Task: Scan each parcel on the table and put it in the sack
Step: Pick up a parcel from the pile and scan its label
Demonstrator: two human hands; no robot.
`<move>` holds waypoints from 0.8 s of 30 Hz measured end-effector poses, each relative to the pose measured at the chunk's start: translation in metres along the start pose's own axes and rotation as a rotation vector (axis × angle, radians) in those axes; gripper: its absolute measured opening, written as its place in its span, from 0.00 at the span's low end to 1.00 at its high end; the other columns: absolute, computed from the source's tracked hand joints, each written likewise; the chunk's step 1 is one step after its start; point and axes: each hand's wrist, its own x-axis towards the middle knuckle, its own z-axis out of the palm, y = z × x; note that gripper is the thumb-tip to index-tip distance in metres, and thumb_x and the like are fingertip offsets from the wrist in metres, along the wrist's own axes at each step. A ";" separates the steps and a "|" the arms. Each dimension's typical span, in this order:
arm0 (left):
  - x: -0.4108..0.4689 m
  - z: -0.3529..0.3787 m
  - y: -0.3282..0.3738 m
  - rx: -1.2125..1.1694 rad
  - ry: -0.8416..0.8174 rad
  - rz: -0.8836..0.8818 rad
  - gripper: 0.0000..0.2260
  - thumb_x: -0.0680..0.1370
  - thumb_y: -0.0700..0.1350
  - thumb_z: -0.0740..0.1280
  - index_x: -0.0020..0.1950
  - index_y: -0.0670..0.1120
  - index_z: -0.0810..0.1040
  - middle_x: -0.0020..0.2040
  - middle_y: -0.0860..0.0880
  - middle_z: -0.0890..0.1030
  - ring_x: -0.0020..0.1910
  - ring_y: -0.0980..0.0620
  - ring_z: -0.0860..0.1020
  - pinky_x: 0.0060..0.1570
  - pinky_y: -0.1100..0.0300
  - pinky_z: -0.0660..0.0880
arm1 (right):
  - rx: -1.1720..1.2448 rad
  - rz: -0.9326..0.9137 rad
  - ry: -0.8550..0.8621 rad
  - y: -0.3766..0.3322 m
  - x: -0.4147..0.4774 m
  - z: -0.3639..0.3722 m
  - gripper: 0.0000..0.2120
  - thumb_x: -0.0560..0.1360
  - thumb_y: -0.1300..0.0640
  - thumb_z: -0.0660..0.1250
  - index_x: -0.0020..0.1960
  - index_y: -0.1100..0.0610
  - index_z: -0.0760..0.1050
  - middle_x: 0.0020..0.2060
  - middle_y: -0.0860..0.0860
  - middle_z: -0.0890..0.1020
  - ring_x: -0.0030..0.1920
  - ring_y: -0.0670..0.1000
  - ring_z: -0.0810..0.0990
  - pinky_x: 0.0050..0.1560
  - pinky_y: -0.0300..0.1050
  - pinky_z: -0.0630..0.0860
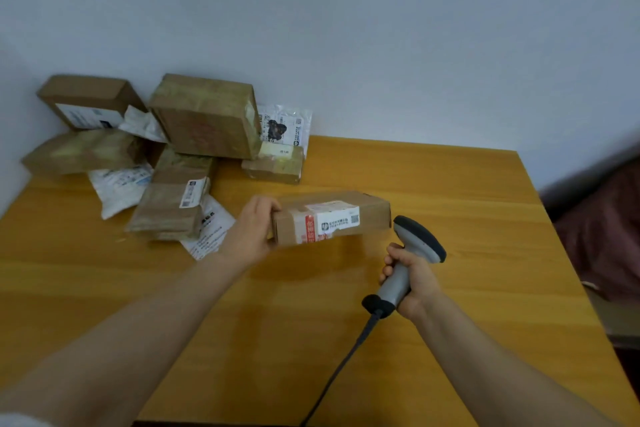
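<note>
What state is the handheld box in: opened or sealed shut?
Sealed shut. The cardboard box in the left hand shows no lifted flap, and tape with a white label wraps around it.

- The table (450,184): wood with visible grain under a smooth, glossy yellow-orange varnish that faintly mirrors what is above it.
- The held parcel (372,211): plain brown cardboard, matt, with a band of red-printed tape.
- Its label (337,215): smooth white paper.
- The scanner (415,239): smooth hard plastic, light grey, dark at the head's rim and the handle's end, low sheen.
- The cable (346,364): dark, smooth sheath.
- The big box (204,118): cardboard wrapped in clear yellowish tape, shiny, slightly wrinkled.
- The back-left box (86,94): bare matt cardboard.
- The white mailer bags (117,187): thin plastic film, crinkled, soft sheen.
- The wall (381,28): matt, even pale paint.
</note>
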 end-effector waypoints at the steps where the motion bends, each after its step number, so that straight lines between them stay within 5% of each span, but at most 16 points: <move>1: -0.008 0.007 0.002 0.029 -0.036 -0.001 0.25 0.68 0.36 0.74 0.61 0.43 0.68 0.62 0.44 0.68 0.61 0.47 0.71 0.57 0.57 0.71 | -0.006 0.000 0.001 0.000 0.001 -0.007 0.04 0.76 0.64 0.66 0.44 0.58 0.75 0.26 0.51 0.75 0.22 0.47 0.72 0.24 0.39 0.72; 6: -0.034 0.017 0.006 0.029 -0.078 -0.134 0.26 0.73 0.31 0.63 0.70 0.44 0.64 0.67 0.45 0.64 0.60 0.48 0.70 0.49 0.62 0.68 | -0.011 0.023 -0.006 0.005 0.001 -0.019 0.04 0.75 0.65 0.67 0.43 0.57 0.74 0.26 0.51 0.76 0.22 0.47 0.71 0.24 0.38 0.72; 10: -0.035 0.017 0.014 -0.037 -0.085 -0.167 0.30 0.73 0.40 0.67 0.74 0.44 0.61 0.70 0.44 0.63 0.65 0.47 0.68 0.58 0.58 0.68 | -0.027 0.015 0.010 0.009 0.000 -0.023 0.05 0.74 0.66 0.67 0.43 0.58 0.74 0.29 0.52 0.76 0.24 0.48 0.72 0.26 0.40 0.72; 13: -0.033 0.024 0.021 -0.020 -0.235 -0.194 0.45 0.69 0.51 0.74 0.78 0.46 0.51 0.77 0.45 0.51 0.75 0.44 0.53 0.71 0.51 0.58 | -0.069 0.003 0.079 0.012 0.003 -0.027 0.05 0.73 0.66 0.69 0.44 0.58 0.77 0.33 0.53 0.76 0.29 0.50 0.73 0.33 0.45 0.74; 17: -0.034 0.037 0.027 0.158 -0.478 -0.215 0.58 0.63 0.62 0.76 0.78 0.54 0.37 0.76 0.45 0.32 0.75 0.43 0.33 0.74 0.45 0.46 | -0.154 0.008 0.125 0.009 0.011 -0.028 0.07 0.72 0.61 0.72 0.50 0.56 0.79 0.39 0.53 0.76 0.36 0.52 0.73 0.36 0.48 0.73; 21: -0.037 0.052 0.032 0.085 -0.416 -0.289 0.52 0.68 0.56 0.76 0.78 0.52 0.42 0.76 0.44 0.31 0.77 0.43 0.40 0.75 0.49 0.52 | -0.225 -0.005 0.072 0.010 0.018 -0.023 0.05 0.71 0.60 0.72 0.45 0.53 0.80 0.41 0.52 0.77 0.39 0.52 0.73 0.38 0.47 0.71; 24: -0.039 0.049 0.034 0.004 -0.330 -0.277 0.45 0.71 0.53 0.74 0.79 0.48 0.51 0.78 0.43 0.38 0.77 0.44 0.46 0.74 0.54 0.54 | -0.297 -0.056 0.063 0.007 0.016 -0.022 0.10 0.70 0.62 0.74 0.51 0.58 0.81 0.44 0.53 0.79 0.41 0.53 0.74 0.37 0.46 0.71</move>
